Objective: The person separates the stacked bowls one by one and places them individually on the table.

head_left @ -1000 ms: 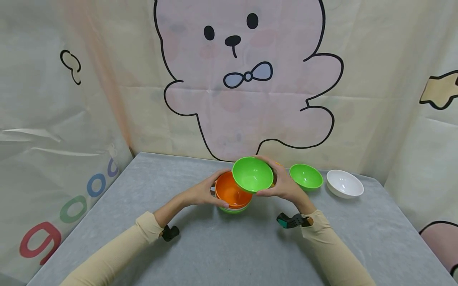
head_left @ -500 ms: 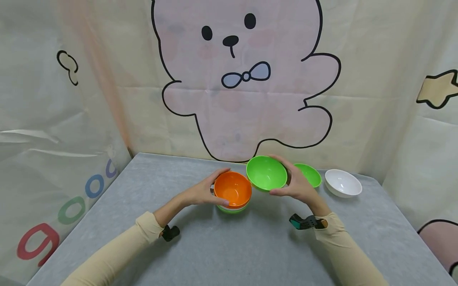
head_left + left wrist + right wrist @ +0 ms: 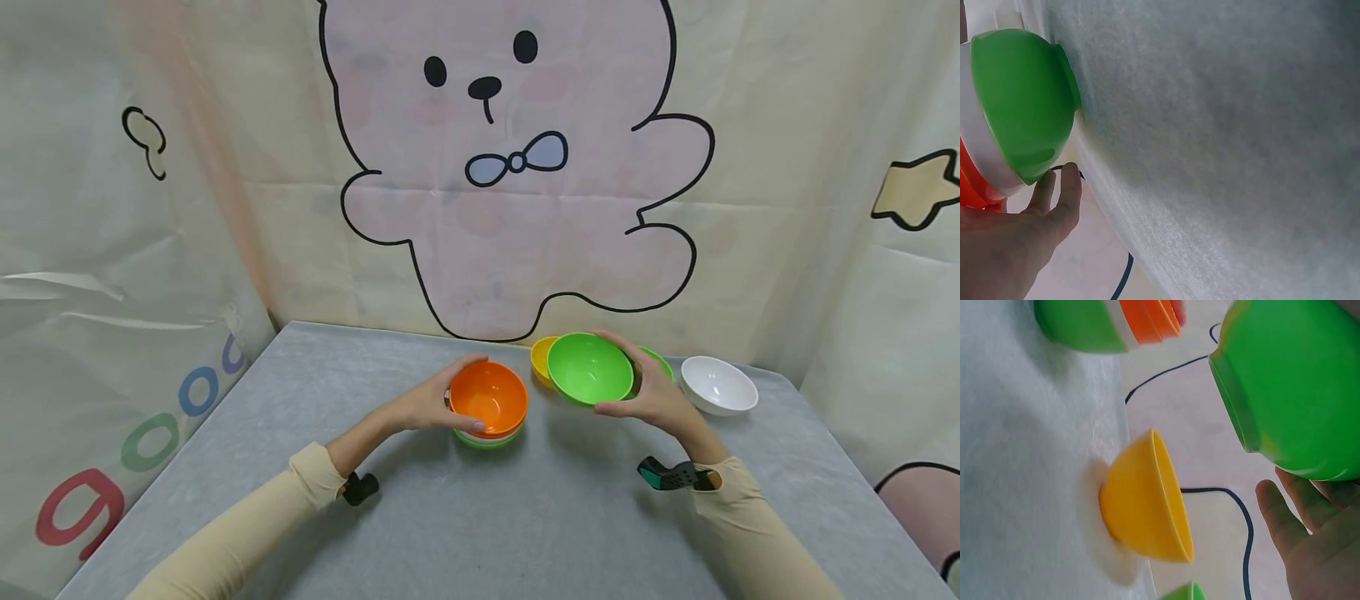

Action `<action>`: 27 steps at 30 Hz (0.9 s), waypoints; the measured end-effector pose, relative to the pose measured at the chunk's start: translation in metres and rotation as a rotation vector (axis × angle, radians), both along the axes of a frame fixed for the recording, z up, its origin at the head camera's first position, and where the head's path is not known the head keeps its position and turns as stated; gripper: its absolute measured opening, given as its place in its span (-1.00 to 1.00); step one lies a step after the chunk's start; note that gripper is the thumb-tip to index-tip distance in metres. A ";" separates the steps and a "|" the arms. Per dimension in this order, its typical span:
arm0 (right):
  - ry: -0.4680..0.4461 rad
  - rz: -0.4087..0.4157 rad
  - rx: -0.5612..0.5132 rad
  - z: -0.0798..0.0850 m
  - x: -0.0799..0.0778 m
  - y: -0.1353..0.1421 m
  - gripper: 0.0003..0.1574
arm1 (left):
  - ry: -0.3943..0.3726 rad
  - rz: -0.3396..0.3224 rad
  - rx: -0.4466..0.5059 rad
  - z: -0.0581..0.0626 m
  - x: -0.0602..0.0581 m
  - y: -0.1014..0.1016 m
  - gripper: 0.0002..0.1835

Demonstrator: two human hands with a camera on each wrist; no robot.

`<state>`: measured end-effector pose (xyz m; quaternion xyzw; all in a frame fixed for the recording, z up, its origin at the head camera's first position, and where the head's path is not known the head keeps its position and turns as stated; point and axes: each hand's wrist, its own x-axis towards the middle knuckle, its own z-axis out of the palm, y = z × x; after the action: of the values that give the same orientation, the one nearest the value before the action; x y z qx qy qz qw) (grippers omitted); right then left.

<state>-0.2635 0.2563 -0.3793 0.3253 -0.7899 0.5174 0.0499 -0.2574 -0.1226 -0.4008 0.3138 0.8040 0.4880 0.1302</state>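
My left hand grips the side of a stack of nested bowls, thumb at the front and fingers behind. An orange bowl is on top; in the left wrist view a white bowl and a green bowl show beneath it. The stack stands on the table. My right hand holds another green bowl in the air, thumb at its near side and fingers at its far side, its opening tilted toward me. In the right wrist view its foot is well off the table.
A yellow bowl stands behind the held bowl, partly hidden by it. Further right are a green bowl, mostly covered by my right hand, and a white bowl. The grey table ends at a printed cloth backdrop.
My right hand has carried the green bowl rightward, away from the orange bowl, passing in front of the yellow one. The left hand has stayed at the stack.
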 end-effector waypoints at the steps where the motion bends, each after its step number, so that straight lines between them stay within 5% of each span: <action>1: -0.004 -0.007 0.008 0.000 0.001 0.002 0.28 | -0.005 0.002 -0.001 0.000 0.000 0.000 0.02; 7: -0.040 -0.011 0.009 0.001 0.005 0.017 0.26 | -0.015 0.004 0.000 -0.005 -0.003 -0.001 0.00; 27: 0.069 -0.203 0.107 0.004 0.025 0.071 0.27 | -0.020 0.003 0.000 -0.005 -0.003 -0.002 -0.01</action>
<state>-0.2390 0.3273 -0.3752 0.2637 -0.8430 0.4553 0.1117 -0.2600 -0.1248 -0.4055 0.3080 0.8030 0.4914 0.1373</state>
